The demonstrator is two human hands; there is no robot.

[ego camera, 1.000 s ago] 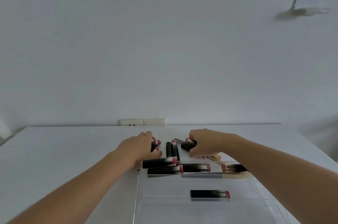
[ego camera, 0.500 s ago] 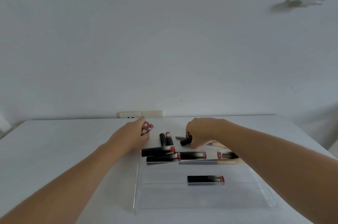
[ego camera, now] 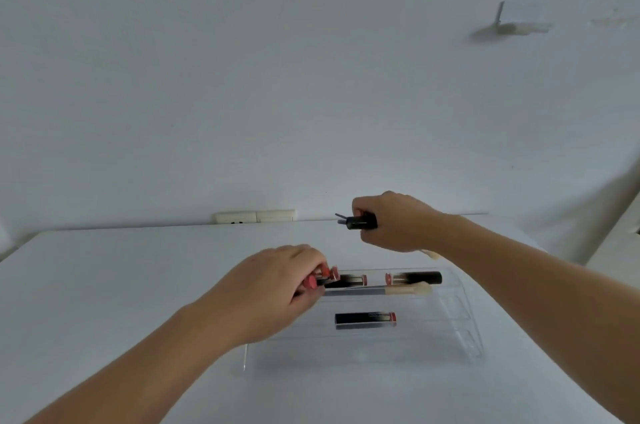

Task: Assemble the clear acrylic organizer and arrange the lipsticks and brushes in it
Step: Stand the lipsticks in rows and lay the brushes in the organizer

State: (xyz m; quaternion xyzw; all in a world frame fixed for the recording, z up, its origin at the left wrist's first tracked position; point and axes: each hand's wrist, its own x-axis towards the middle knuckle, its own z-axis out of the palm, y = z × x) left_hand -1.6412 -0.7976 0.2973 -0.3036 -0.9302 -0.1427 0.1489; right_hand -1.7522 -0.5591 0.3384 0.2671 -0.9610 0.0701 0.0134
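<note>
A clear acrylic organizer point(ego camera: 464, 330) with stepped tiers lies on the white table. Its top tier holds two black lipsticks point(ego camera: 414, 278) and a long brush point(ego camera: 377, 291) with a pale tip; a lower tier holds one black lipstick point(ego camera: 365, 318). My left hand point(ego camera: 273, 288) grips a bunch of lipsticks with red ends point(ego camera: 325, 276) at the left end of the top tier. My right hand point(ego camera: 391, 223) is raised above the table behind the organizer, gripping black lipsticks and thin brush handles point(ego camera: 358, 221).
The white table point(ego camera: 104, 302) runs back to a white wall with a socket strip point(ego camera: 254, 216). A pale object point(ego camera: 512, 27) is fixed high on the wall. A pale brush tip point(ego camera: 431, 254) pokes out under my right wrist.
Both hands have picked up the loose lipsticks and brushes behind the organizer. My left hand has come back to the top tier; my right hand has lifted its bunch off the table.
</note>
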